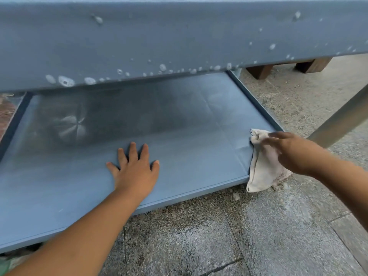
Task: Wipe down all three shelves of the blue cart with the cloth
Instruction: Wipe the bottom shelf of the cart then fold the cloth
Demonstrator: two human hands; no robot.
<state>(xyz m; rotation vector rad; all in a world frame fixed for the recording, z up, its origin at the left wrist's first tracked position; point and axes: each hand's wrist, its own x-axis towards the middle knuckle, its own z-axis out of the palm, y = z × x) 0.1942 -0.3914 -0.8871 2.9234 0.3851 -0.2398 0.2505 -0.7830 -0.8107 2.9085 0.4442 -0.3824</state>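
Left hand [135, 168] flat, open on shelf [179, 116]; right hand [294, 154] blurred, can't tell its grip, so cloth [262, 172] off shelf's corner could drop.

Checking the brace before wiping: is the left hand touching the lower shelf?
Touching. The head view shows the left hand pressed flat, fingers spread, on the lower shelf.
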